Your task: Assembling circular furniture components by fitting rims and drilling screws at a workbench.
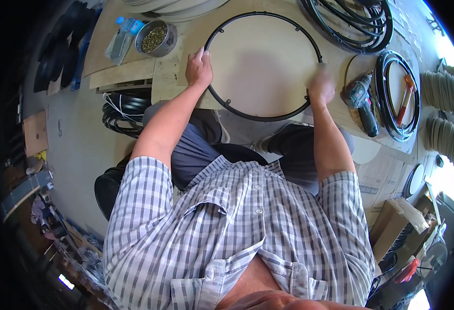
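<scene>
A large black ring (264, 119) with small tabs along its inner side lies over the near edge of the worktable. A pale beige panel (258, 67) shows inside it, down to the lower rim. My left hand (200, 68) is closed around the ring's left side. At the right side, my right hand (321, 86) covers part of the rim; its fingers are smeared by motion, so their grip cannot be made out.
A metal bowl of small brass-coloured pieces (156, 39) and a blue-capped bottle (129, 26) stand at the left. To the right lie a cordless drill (361, 103), an orange-handled hammer (405, 101) inside coiled black hoops (380, 85), and more black hoops (340, 39).
</scene>
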